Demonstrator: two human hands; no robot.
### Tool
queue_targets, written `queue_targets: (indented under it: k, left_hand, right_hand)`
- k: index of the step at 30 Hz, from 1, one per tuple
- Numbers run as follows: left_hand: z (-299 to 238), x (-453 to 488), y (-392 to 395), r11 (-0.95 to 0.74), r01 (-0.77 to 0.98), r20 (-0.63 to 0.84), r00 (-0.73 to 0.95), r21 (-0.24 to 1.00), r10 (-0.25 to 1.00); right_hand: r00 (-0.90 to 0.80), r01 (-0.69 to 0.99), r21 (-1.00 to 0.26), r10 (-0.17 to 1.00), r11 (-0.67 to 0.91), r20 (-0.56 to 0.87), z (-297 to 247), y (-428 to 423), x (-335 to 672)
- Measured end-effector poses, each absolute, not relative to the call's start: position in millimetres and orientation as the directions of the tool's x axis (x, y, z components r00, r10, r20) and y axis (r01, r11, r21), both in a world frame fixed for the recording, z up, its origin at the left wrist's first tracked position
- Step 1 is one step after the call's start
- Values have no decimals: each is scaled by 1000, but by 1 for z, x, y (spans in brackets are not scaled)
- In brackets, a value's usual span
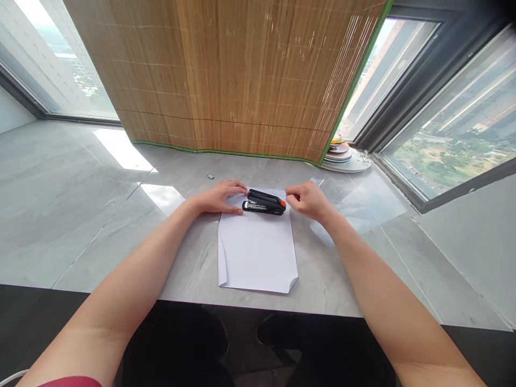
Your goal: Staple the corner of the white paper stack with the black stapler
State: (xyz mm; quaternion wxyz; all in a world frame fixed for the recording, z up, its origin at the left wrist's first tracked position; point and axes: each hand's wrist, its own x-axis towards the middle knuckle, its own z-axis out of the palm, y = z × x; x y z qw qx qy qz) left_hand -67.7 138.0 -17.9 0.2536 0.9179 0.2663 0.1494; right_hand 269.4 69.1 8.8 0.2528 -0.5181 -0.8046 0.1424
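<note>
A black stapler (264, 202) with an orange button at its right end lies on its side across the top of a white sheet of paper (258, 252). My left hand (221, 198) rests at the paper's upper left, thumb and fingers spread around the stapler's front end; whether they touch it is unclear. On the right, my right hand (308, 200) is closed, its curled fingers beside the stapler's orange end and the paper's upper right edge. What those fingers hold, if anything, is hidden. The paper's lower corners are bent up, and faint writing shows near its top.
A small grey piece (210, 176) lies on the grey stone countertop (193, 252) beyond my left hand. A bamboo blind (229, 80) hangs at the back. Stacked plates (346, 160) stand by the window at the right rear.
</note>
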Motion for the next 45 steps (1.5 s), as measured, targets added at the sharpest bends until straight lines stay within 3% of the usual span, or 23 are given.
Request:
queue_targets:
  k: [7, 15, 19, 23, 28, 33, 37, 40, 45]
  left_hand:
    - [-21, -68, 140, -732, 408, 154, 810, 545, 566]
    - [-19, -68, 139, -730, 424, 131, 812, 537, 568]
    - [-20, -68, 140, -720, 407, 152, 805, 561, 573]
    - [-21, -68, 141, -725, 404, 153, 809, 558, 568]
    - [-21, -68, 140, -721, 391, 166, 806, 572, 569]
    - [-19, -67, 139, -723, 404, 157, 805, 560, 572]
    - [-18, -67, 139, -728, 426, 133, 809, 537, 572]
    - [-19, -68, 139, -733, 425, 134, 811, 531, 569]
    - [-19, -68, 139, -736, 425, 136, 813, 527, 566]
  right_hand:
    - [-561, 565, -641, 811, 520, 163, 12, 65, 279]
    - [-676, 602, -563, 737, 566, 18, 13, 71, 283]
    - [-655, 560, -576, 744, 595, 132, 10, 69, 283]
    - [-542, 462, -683, 790, 566, 289, 6, 69, 285]
    - [-526, 406, -719, 788, 564, 321, 7, 69, 291]
    - [-568, 431, -681, 765, 591, 304, 10, 71, 298]
    - [-591, 500, -661, 778, 560, 212, 8, 73, 306]
    - [-569, 556, -655, 809, 511, 148, 5, 75, 311]
    - [-508, 577, -670, 847, 468, 155, 2, 78, 306]
